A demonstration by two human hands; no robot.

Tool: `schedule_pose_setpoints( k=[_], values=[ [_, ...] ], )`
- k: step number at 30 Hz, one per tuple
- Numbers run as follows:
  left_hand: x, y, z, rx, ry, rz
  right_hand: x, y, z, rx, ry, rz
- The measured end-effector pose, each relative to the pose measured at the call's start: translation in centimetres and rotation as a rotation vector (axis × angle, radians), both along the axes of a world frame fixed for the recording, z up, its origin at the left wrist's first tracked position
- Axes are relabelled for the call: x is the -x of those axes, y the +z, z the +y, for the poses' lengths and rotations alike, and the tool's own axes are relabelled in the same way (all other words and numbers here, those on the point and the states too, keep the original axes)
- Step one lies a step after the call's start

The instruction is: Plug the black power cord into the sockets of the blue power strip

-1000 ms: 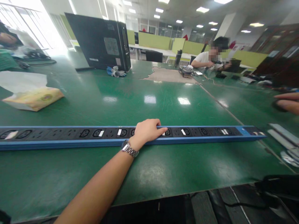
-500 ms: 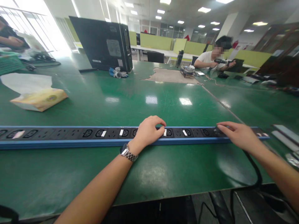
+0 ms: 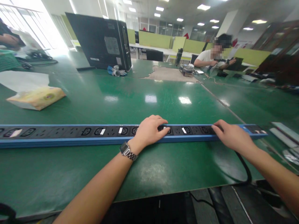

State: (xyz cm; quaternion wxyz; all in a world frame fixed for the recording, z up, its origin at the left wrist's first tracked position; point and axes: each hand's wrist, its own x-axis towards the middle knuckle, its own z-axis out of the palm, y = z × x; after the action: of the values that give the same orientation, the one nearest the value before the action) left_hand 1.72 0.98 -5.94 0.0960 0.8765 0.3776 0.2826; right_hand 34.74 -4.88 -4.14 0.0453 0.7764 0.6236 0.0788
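Power strip (image 3: 112, 132) lies along the near side of the green table (image 3: 149, 177); left hand (image 3: 151, 130) rests on it, thumb and fingers apart. Right hand (image 3: 234, 137) curls over its right part, black cable (image 3: 248, 174) beneath; whether it pinches anything, I cannot tell.

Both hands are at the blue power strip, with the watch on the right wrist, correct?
Not quite: the head view shows the watch on the left wrist. Left hand and right hand are at the blue power strip.
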Motion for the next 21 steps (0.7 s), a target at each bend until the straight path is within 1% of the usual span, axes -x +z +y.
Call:
schedule_pose_setpoints(
  k=[3,7,10,12,15,17,19,21],
  values=[
    [-0.1,0.2,-0.2,-0.009,-0.066,0.077,0.9,0.4,-0.3,0.074,0.003,-0.128],
    [-0.2,0.2,-0.3,-0.024,-0.103,0.195,1.2,1.3,0.2,0.189,0.089,-0.239],
    [-0.2,0.2,-0.3,-0.017,-0.097,0.235,0.6,1.7,1.3,0.259,0.116,-0.225],
    [-0.2,0.2,-0.2,-0.014,-0.094,0.247,0.0,2.0,1.8,0.273,0.124,-0.138],
    [-0.2,0.2,-0.2,-0.008,-0.095,0.251,-1.0,3.0,1.9,0.225,0.135,0.015],
    [-0.1,0.2,-0.2,0.000,-0.096,0.242,-1.8,4.4,1.7,0.146,0.124,0.073],
    [-0.1,0.1,-0.2,0.005,-0.092,0.233,-3.1,6.1,1.4,0.059,0.075,0.094],
    [-0.1,0.1,-0.2,0.008,-0.087,0.227,-4.9,7.6,1.2,0.030,0.005,0.101]
  ],
)
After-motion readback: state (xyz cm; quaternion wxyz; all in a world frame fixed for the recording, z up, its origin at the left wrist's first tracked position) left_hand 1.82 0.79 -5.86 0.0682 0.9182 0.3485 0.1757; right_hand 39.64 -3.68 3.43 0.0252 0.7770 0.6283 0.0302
